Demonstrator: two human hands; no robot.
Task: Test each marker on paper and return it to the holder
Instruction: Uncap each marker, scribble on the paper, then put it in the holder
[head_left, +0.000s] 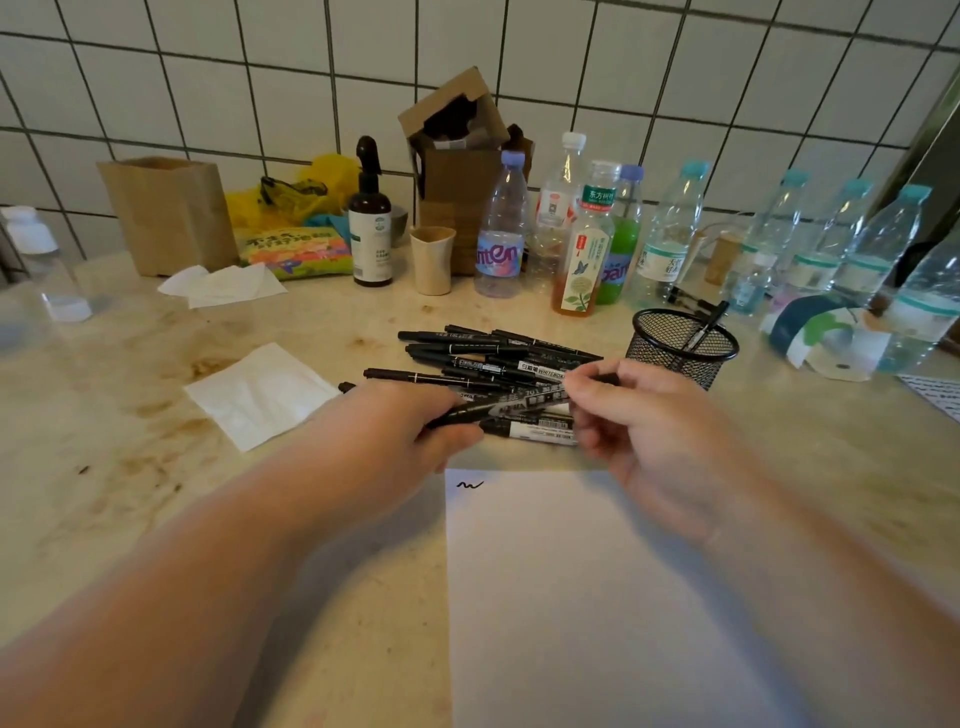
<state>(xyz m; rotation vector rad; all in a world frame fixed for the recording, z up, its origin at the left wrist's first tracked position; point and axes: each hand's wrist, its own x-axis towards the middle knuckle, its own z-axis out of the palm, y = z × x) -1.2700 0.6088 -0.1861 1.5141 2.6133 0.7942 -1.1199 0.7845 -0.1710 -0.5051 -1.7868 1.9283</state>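
You hold one marker (498, 408) between your two hands, just above the far edge of the paper (571, 597). Your left hand (410, 421) curls its fingers round the barrel at one end, and your right hand (623, 410) pinches the other end between thumb and fingertips, so both grips are closed on the same marker. Whether the cap is coming off or going on, you cannot tell from this view; the spot is blurred. Directly beyond your grip, touching or nearly touching the held marker, lies the pile (493, 358) of black markers, many of them, loosely heaped on the counter (130, 415). Past your right hand, a little further back, stands the mesh holder (680, 348), and it shows only one marker (706, 325) leaning inside. Below your grip, near the top left corner of the paper, there is a single black squiggle (470, 486); the rest of the sheet is blank. Judging from that, you are very early in the job: one marker looks tested and returned, this one is likely the second, and nearly the whole pile is still to be done. To the left of your left hand a tissue (260, 395) lies flat on the counter, well clear of the work, and bottles (587, 234) stand behind the pile along the tiled wall.
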